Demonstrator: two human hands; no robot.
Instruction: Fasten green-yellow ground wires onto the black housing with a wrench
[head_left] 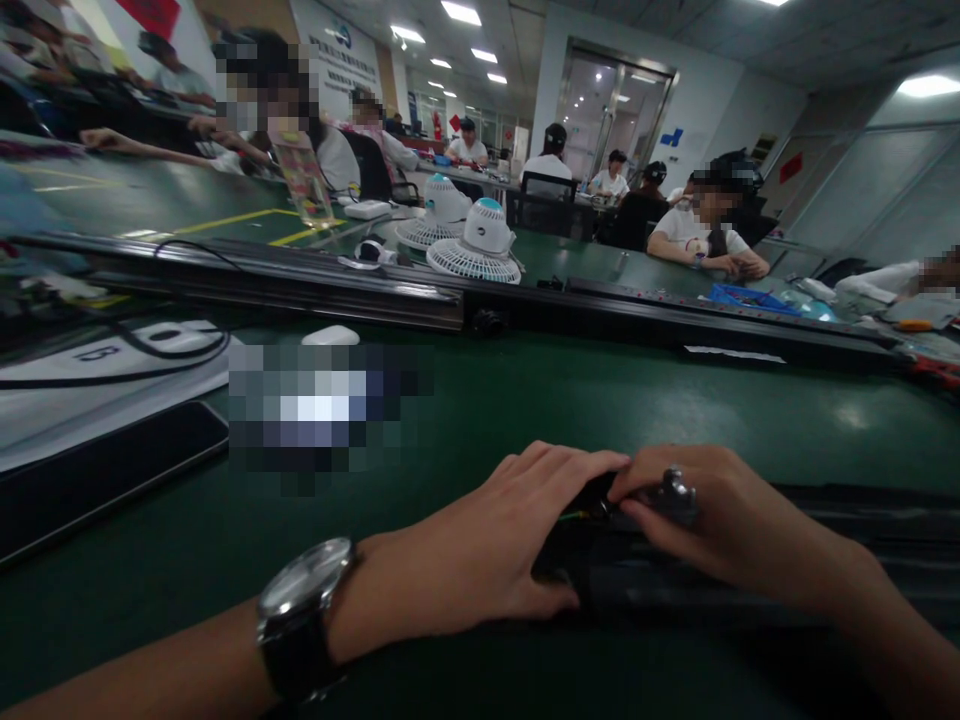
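Observation:
My left hand [480,550], with a wristwatch [304,610] on the wrist, lies curled over the left end of a long black part [675,585] on the green table [525,420]. My right hand [739,530] is closed on the same part from the right, its fingertips pinching a small grey metal piece [675,492] on top. A thin green and yellow wire [574,516] shows between the two hands. What lies under the fingers is hidden.
A dark phone [97,470] lies at the left on white paper with a black cable [127,365]. A black rail [450,300] crosses the table. Beyond it stand two small white fans [480,245]. Several other people sit at far tables.

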